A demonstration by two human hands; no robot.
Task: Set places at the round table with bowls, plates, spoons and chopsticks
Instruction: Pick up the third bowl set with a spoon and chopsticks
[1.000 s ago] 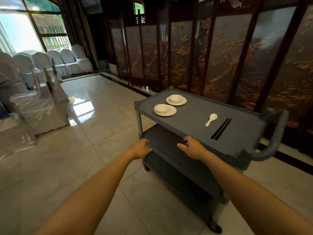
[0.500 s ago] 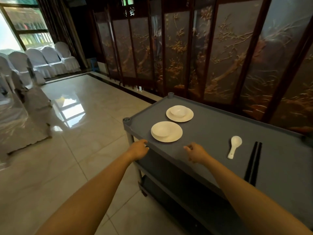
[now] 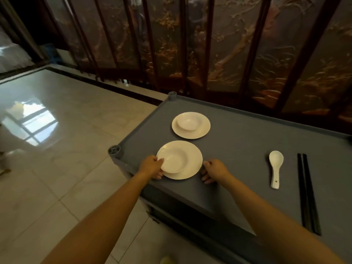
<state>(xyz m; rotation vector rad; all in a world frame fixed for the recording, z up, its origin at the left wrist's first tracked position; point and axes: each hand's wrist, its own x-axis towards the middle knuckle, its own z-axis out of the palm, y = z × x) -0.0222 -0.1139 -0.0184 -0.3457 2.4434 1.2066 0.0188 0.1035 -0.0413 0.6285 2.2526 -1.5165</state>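
Observation:
A grey service cart [image 3: 238, 149] stands in front of me. On its top, a near white plate [image 3: 191, 169] carries a white bowl [image 3: 172, 159]. Behind it a second plate [image 3: 202, 131] carries a second bowl [image 3: 189, 121]. To the right lie a white spoon [image 3: 275, 164] and a pair of black chopsticks [image 3: 306, 191]. My left hand [image 3: 150, 166] grips the near plate's left edge, thumb on the bowl's rim. My right hand [image 3: 215, 170] rests on the cart top at the plate's right edge, fingers curled, thumb just touching the rim.
A dark carved folding screen [image 3: 219, 44] stands close behind the cart. Glossy tiled floor [image 3: 57, 140] stretches to the left. The cart's lower shelf [image 3: 181, 221] shows below the top edge. White chair covers [image 3: 11, 56] sit at the far left.
I have stepped closer and look down more steeply. Both hands have left the cart's front edge and come up onto its top, either side of the near plate; the left one now grips it.

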